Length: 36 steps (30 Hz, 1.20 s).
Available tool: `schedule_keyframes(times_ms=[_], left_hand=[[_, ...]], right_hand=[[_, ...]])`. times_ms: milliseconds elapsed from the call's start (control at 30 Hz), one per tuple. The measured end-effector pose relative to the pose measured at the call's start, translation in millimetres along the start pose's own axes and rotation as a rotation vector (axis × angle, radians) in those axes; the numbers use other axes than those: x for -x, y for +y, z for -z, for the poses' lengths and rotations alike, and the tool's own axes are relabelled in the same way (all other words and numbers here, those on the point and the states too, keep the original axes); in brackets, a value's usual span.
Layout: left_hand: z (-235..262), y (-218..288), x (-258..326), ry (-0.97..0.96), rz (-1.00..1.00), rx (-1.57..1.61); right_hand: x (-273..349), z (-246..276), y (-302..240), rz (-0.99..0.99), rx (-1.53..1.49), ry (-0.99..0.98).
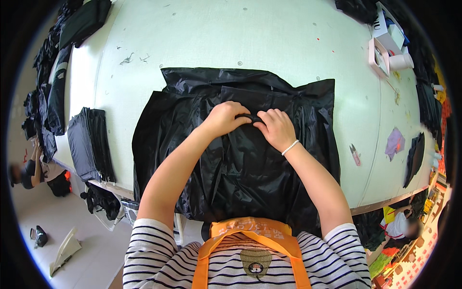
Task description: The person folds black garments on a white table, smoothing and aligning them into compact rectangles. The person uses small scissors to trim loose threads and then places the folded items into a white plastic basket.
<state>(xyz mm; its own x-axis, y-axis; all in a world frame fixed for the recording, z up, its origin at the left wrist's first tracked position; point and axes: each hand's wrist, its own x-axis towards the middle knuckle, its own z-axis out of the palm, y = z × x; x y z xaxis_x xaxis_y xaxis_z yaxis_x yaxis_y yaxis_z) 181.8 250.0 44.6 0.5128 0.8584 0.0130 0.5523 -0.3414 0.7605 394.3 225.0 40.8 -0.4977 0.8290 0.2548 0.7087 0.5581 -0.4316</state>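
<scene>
A shiny black fabric piece, perhaps a garment, lies spread and creased over the near edge of the table, its lower part hanging toward my body. Close together near its upper middle, both hands pinch a small rolled fold of that fabric. My left hand is closed, thumb and fingertips on the fold's left end. Closed on the right end is my right hand, with a white beaded bracelet at the wrist. A separate flap of the same black fabric stretches behind my hands. What lies under my fingertips is hidden.
Thread snips and a purple scrap lie on the pale table to the right. A stack of black pieces sits left. Farther right stand a pink tray and a thread cone. Other people work at both sides.
</scene>
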Motion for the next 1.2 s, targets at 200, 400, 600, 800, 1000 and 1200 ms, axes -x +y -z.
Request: schedule_keyframes(times_ms=[200,400,600,800,1000,1200], left_hand=[[-8,25,13,0.259,-0.295,-0.380],[-11,7,9,0.184,-0.132,-0.212],[15,3,-27,0.047,0.248,0.042],[-2,10,-22,0.275,-0.147,-0.373],[22,-12,-50,0.031,0.168,-0.136],[10,6,-46,0.301,0.085,-0.443]], right_hand=[[-9,-10,9,-0.125,-0.026,-0.147],[-25,20,-17,-0.043,0.094,0.124],[-30,9,3,-0.151,-0.061,-0.019],[-65,15,38,-0.623,-0.550,-0.225],[-53,11,-5,-0.103,0.172,0.025],[-70,5,21,-0.138,0.193,-0.158]])
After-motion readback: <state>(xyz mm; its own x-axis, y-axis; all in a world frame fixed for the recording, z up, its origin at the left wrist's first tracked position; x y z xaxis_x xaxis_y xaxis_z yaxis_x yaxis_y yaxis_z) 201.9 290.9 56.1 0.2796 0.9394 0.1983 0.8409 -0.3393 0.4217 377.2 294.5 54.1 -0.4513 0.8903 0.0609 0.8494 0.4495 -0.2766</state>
